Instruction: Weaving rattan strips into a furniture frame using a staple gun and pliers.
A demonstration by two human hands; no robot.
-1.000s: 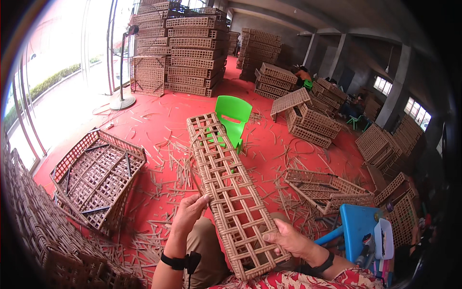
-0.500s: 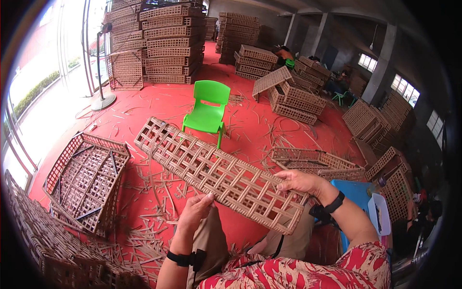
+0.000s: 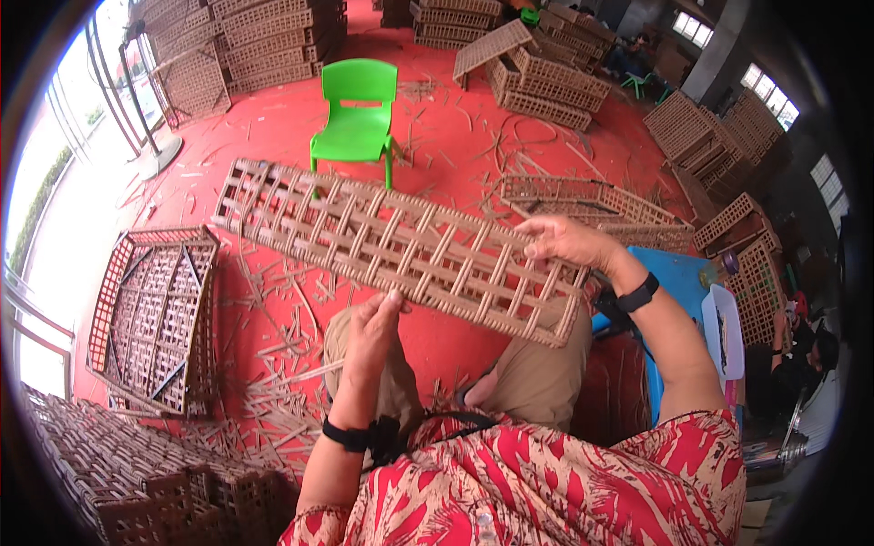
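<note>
A long, shallow woven rattan frame [image 3: 401,246] is held up across my lap, slanting from upper left down to the right. Its open lattice lets the red floor and my knees show through. My left hand [image 3: 371,332] pinches the near edge around the middle, thumb on top. Over the far edge, close to the right end, my right hand [image 3: 569,244] is closed with thumb and fingers; its fingertips on the underside are partly hidden. Black bands circle both wrists.
A green chair [image 3: 357,123] stands beyond the frame. Woven trays [image 3: 155,318] lie at left, another woven piece [image 3: 601,205] at right. Offcuts [image 3: 282,400] litter the red floor. A blue surface [image 3: 669,273] with a white bin [image 3: 724,332] is by my right arm; a person sits farther right.
The view has tipped lower, so the chair and stacks sit higher in the picture. The woven frame is tilted less steeply, and both hands keep hold of it in about the same spots.
</note>
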